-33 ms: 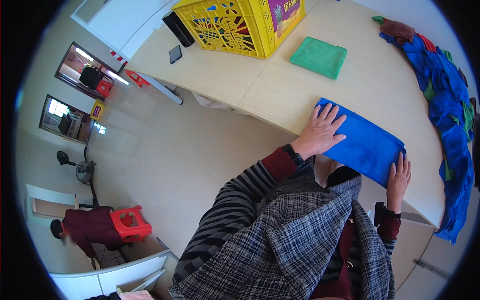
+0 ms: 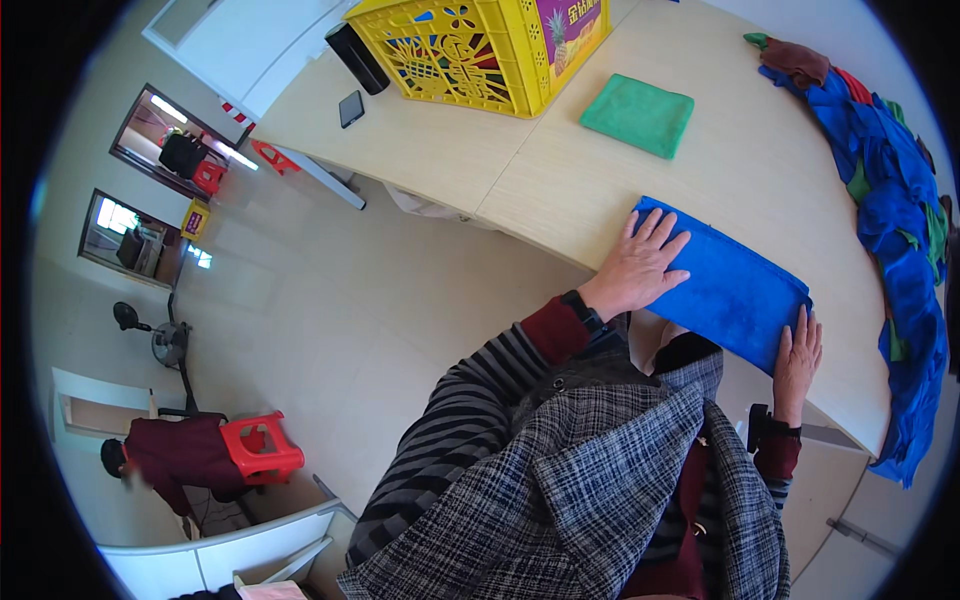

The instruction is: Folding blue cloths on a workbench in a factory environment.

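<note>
— Where are the hands?

— Both are on the folded blue cloth [image 2: 722, 287], which lies flat on the table [image 2: 480, 165] close to its near edge. The left hand [image 2: 640, 265] is spread open, palm down, fingers fanned over the cloth's left end. It grips nothing; it just presses flat.

— And the right one?

— The right hand [image 2: 797, 352] rests at the cloth's near right corner, right at the table edge, fingers straight and laid on the fabric. It is open too, nothing clenched in it.

— What else is on the table?

— A folded green cloth [image 2: 638, 114] lies further in, well apart from the blue one. Beyond it, toward the far edge, stands a yellow plastic crate [image 2: 478, 55], with a dark phone [image 2: 351, 108] lying flat near the far left corner. Along the right edge runs a heap of cloths [image 2: 890, 190], mostly blue, with green, red and brown ones mixed in.

— Anyone else around?

— A person in dark red [image 2: 175, 455] beside a red stool [image 2: 262, 447] on the floor, far off to the left.
</note>
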A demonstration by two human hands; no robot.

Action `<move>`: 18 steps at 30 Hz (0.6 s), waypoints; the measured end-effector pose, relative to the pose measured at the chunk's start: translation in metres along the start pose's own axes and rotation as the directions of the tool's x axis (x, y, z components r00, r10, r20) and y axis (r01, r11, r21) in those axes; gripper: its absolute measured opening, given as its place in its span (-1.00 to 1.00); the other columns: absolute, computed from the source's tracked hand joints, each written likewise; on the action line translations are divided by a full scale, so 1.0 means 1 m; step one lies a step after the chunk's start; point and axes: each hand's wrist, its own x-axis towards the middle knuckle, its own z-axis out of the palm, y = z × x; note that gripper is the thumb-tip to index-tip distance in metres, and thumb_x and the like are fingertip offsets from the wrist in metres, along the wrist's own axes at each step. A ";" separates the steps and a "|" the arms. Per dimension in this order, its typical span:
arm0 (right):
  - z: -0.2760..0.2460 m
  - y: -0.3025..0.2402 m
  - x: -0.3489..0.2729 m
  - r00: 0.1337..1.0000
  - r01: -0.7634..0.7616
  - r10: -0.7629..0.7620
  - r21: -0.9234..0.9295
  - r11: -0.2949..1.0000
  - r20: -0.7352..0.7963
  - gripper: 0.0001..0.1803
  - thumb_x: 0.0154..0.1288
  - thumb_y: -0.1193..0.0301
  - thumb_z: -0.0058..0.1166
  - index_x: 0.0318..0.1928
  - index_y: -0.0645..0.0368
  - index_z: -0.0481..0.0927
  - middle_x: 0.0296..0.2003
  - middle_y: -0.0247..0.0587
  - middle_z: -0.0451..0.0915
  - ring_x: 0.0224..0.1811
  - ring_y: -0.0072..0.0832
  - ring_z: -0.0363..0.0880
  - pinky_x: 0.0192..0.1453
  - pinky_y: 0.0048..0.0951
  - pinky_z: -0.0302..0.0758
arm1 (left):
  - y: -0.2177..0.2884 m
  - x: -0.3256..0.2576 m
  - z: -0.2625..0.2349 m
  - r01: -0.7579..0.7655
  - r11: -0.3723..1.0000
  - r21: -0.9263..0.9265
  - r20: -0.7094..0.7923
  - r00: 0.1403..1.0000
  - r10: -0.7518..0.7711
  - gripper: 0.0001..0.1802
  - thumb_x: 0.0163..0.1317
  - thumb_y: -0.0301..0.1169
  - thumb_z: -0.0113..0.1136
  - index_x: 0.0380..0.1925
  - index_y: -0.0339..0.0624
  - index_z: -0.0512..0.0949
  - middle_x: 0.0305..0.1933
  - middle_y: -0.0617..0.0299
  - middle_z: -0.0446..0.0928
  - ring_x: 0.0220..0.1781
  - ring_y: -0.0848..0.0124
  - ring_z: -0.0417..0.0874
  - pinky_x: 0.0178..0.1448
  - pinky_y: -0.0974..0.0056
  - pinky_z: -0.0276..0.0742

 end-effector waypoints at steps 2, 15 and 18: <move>0.004 0.003 0.001 0.998 -0.037 0.039 0.065 0.997 -0.042 -0.40 0.63 0.05 -0.30 0.51 0.02 0.25 0.51 -0.05 0.22 0.60 -0.10 0.06 0.64 -0.09 -0.04 | -0.011 -0.005 -0.009 0.011 0.997 -0.081 -0.032 0.999 -0.014 -0.41 0.38 -0.04 0.12 0.30 -0.13 0.46 0.44 -0.12 0.33 0.50 -0.03 0.27 0.55 -0.19 0.03; -0.003 0.010 -0.008 0.992 -0.082 0.111 0.373 0.924 -0.056 -0.46 0.62 0.17 -0.23 0.44 0.16 0.36 0.44 -0.03 0.33 0.55 -0.13 0.18 0.61 -0.17 0.04 | -0.475 -0.094 -0.223 0.863 0.481 0.156 -0.687 0.444 -0.574 -0.47 0.17 -0.10 0.42 -0.02 -0.27 0.57 0.02 -0.08 0.62 0.07 0.00 0.64 0.17 0.04 0.55; -0.005 0.014 -0.012 0.980 -0.161 0.194 0.442 0.882 -0.032 -0.45 0.62 0.16 -0.23 0.44 0.18 0.36 0.45 -0.04 0.32 0.54 -0.16 0.20 0.61 -0.19 0.04 | -0.548 -0.098 -0.245 0.964 0.206 0.167 -0.638 0.265 -0.723 -0.33 0.09 0.01 0.46 0.02 -0.26 0.51 0.08 -0.11 0.58 0.15 -0.08 0.59 0.23 -0.01 0.53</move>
